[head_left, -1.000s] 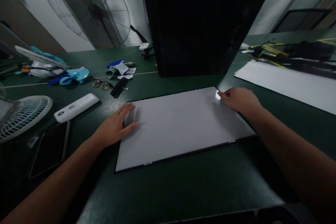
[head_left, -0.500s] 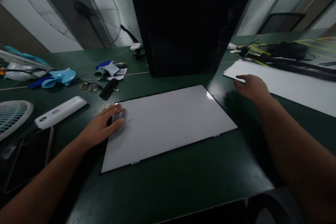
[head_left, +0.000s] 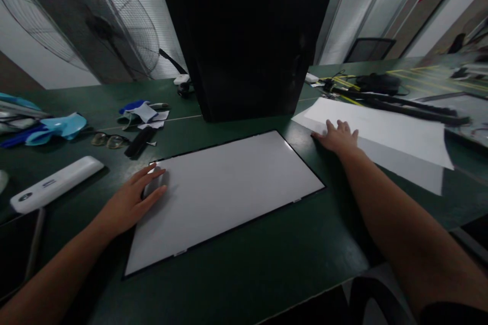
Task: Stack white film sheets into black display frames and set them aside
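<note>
A flat white panel (head_left: 224, 193) with a thin black frame lies on the green table, slightly turned. My left hand (head_left: 131, 200) rests at its left edge, fingers apart, the tips over the white surface near the upper left corner. To the right, my right hand (head_left: 339, 139) is spread over the near left part of two thin white sheets. The upper sheet (head_left: 385, 124) is bowed at its right end and offset from the lower sheet (head_left: 414, 168). Whether the right palm presses on the sheets cannot be made out.
A large black box-like object (head_left: 251, 45) stands behind the panel. Glasses (head_left: 110, 140), a dark case (head_left: 140, 142), light blue gloves (head_left: 63, 127) and a white elongated device (head_left: 57, 183) lie at left. Black bars and cables (head_left: 396, 101) lie beyond the sheets. A fan (head_left: 102, 25) stands behind.
The view has turned to the right. My right hand has gone from fingers together at the sheets' corner to fingers spread, and the sheets now lie fanned apart. My left hand stays on the panel.
</note>
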A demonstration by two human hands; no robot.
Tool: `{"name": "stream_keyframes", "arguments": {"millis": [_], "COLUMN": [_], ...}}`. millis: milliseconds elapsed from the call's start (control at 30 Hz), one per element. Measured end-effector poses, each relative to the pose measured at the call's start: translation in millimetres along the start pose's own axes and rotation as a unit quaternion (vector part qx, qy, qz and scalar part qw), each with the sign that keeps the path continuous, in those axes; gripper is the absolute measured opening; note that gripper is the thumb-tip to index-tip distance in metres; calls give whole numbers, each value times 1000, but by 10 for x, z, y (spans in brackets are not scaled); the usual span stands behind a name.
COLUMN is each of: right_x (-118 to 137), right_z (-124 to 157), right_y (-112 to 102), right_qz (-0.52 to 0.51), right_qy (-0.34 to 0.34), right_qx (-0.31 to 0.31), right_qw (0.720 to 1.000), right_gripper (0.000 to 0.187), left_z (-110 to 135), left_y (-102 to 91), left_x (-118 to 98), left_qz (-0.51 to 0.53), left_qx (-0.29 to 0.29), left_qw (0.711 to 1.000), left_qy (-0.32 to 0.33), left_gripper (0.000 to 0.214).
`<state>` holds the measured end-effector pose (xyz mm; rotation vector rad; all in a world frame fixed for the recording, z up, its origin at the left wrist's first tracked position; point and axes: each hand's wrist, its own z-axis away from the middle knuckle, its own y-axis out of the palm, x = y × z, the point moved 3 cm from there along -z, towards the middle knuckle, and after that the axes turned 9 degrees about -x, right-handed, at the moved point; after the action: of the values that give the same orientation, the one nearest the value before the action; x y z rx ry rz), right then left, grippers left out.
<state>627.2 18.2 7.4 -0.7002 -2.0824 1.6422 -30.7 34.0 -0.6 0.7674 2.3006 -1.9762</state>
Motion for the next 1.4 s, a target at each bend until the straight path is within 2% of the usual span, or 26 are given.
{"name": "stream_keyframes", "arguments": {"millis": [167,400,500,633,700,767,867,967,1067,1133,1233,1400], "right_x": [5,409,610,1012,1283,1559,1876,2008,2015,1995,1969,1930], "right_z": [68,298,497,954,1290,1687,2285,2691,2838,2831,2791,2797], "right_y": [-7,-299,-500,-735,-817,-873,-922,-940,-950,-961,-974,-934], "right_qz": [10,61,78,80,64,39,-3,-43,-101,-146,-203,-275], "right_qy": [7,-44,-95,-223,-307,-402,-536,-630,-691,-705,-714,-750], "right_qx": [23,19,11,0,-6,-7,0,0,-21,-24,11,56], "right_qw": [1000,997,992,972,949,915,844,776,716,694,670,600], "right_gripper": [80,42,39,37,36,35,35,38,37,36,39,46], "left_z": [32,66,68,73,77,82,89,93,98,101,94,61], "left_y": [-8,-23,-1,20,17,13,6,-3,-9,-21,-55,-97], "left_x": [8,11,21,45,55,62,69,64,30,-1,-38,-44], "left_qz": [0,4,5,12,19,27,43,52,33,12,2,18], "left_qx": [23,31,26,18,11,9,5,0,21,35,33,-12], "left_qw": [1000,996,996,996,995,995,994,993,992,991,994,998], "left_qy": [16,78,87,92,94,97,102,108,121,126,109,54], "left_gripper": [88,83,83,82,80,79,79,81,79,74,72,71]}}
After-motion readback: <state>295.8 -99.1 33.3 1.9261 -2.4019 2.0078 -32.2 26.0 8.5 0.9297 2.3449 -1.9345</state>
